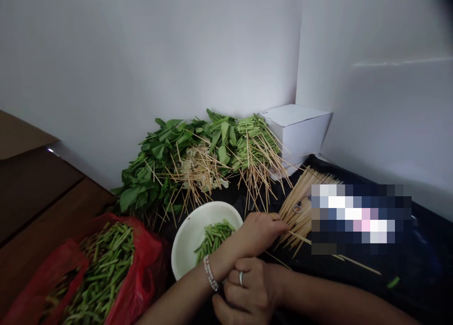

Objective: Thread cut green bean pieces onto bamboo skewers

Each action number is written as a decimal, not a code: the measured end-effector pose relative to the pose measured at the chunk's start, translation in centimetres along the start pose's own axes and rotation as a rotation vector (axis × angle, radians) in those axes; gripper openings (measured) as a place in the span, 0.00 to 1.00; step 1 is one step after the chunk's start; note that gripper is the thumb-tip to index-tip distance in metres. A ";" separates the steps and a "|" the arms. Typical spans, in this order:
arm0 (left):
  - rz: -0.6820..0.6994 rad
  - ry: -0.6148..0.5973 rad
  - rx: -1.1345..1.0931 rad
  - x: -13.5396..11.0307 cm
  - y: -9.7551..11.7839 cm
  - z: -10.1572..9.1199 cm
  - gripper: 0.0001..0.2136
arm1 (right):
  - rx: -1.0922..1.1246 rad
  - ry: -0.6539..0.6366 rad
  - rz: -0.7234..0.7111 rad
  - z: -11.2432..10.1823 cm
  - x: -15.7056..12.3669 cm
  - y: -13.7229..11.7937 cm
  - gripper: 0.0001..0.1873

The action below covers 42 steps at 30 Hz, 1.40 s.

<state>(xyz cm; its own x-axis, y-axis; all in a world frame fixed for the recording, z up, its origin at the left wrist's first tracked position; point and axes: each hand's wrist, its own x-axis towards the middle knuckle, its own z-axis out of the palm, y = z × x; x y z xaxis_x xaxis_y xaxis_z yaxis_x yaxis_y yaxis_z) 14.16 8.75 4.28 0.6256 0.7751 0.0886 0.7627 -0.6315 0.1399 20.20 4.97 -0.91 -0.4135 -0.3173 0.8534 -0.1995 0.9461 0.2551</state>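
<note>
My left hand, with a beaded bracelet on its wrist, reaches right across my other arm to a loose pile of bamboo skewers. Its fingers are pinched on one skewer at the pile's near edge. My right hand wears a ring and sits just below the left wrist. It is curled closed, and what it holds is hidden. A white bowl holding cut green stems stands just left of both hands.
A red plastic bag full of green stems lies at the lower left. Skewered leafy greens and skewered stems are stacked against the wall. A white box fills the corner. Black cloth covers the surface; a brown cardboard box stands left.
</note>
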 end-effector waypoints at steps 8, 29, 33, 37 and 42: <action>-0.133 0.277 0.011 -2.2 -0.3 -4.5 0.12 | -0.029 0.061 -0.002 -0.1 0.6 0.1 0.11; -0.408 0.550 0.198 -8.7 -4.1 -1.7 0.10 | -0.495 -0.324 0.704 0.0 -1.2 4.6 0.25; -0.472 0.610 -0.003 -9.6 -4.8 -2.5 0.11 | -0.428 -0.517 0.804 -0.2 -1.6 5.2 0.24; -0.625 0.657 -0.234 -12.2 -6.6 -3.0 0.11 | -0.362 -0.665 0.979 -0.6 -1.2 5.5 0.18; -0.736 0.564 -0.290 -14.7 -8.0 -2.2 0.10 | -0.321 -0.749 1.138 -1.3 -0.8 6.1 0.15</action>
<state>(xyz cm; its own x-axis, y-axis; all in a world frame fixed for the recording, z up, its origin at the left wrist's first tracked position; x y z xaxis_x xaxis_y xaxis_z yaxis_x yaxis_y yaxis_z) -1.49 2.39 4.00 -0.2207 0.9175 0.3309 0.8143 -0.0134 0.5803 20.47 11.05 0.54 -0.5998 0.7621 0.2437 0.7289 0.6461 -0.2263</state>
